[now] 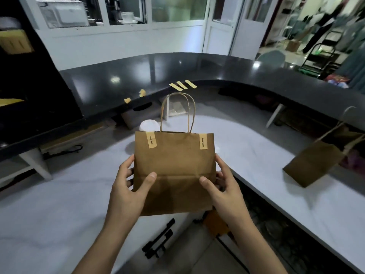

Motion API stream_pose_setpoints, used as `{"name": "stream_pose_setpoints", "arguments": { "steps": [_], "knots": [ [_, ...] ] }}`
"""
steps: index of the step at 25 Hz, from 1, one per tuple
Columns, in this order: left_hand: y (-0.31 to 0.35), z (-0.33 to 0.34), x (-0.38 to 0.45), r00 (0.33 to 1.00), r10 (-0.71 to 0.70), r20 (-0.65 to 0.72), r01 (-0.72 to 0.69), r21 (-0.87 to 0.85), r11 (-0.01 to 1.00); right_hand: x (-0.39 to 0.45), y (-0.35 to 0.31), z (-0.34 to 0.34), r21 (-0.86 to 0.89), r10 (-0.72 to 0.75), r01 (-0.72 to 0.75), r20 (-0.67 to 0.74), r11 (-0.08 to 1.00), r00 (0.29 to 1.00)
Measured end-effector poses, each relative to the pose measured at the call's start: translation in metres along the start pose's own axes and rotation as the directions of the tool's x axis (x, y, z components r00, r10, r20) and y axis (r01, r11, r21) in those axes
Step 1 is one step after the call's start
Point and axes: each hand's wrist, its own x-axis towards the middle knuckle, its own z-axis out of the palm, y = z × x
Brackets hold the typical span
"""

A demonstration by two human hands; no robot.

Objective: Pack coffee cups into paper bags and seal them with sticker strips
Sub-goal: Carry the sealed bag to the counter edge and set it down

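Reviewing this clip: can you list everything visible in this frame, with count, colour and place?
held paper bag: 1, brown, upright at centre, held at both sides
sticker strips on bag: 2, tan with dark print, folded over the bag's top edge, one near each corner
second paper bag: 1, brown, tilted on the white counter at right
loose sticker strips: 3, tan, hanging at the black counter's edge
torn sticker bits: 2, tan, further left on that edge
white lid or cup: 1, white, behind the held bag, mostly hidden
black counter: 1, glossy black, curved, at back
white counter: 1, white, in front
left hand: 1, grips bag's left side
right hand: 1, grips bag's right side
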Motion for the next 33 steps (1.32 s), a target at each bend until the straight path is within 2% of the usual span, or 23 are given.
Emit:
{"name": "stream_pose_setpoints", "arguments": {
  "steps": [7,17,24,33],
  "knots": [
    [0.020,0.080,-0.031,0.982,0.040,0.184,-0.030,-0.052,0.998,-0.033,0.023,-0.089,0.005,0.014,-0.013,-0.196,1.000,0.980],
    [0.045,0.178,-0.067,0.907,0.092,0.412,-0.056,-0.098,0.994,-0.079,0.046,-0.186,0.063,0.079,-0.058,-0.404,0.996,0.911],
    [0.058,0.258,-0.106,0.812,0.142,0.566,-0.066,-0.153,0.986,-0.121,0.062,-0.256,0.096,0.116,-0.075,-0.550,0.993,0.827],
    [0.068,0.346,-0.164,0.651,0.155,0.743,-0.072,-0.143,0.987,-0.182,0.089,-0.334,0.120,0.168,-0.117,-0.729,0.986,0.664]
  ]
}}
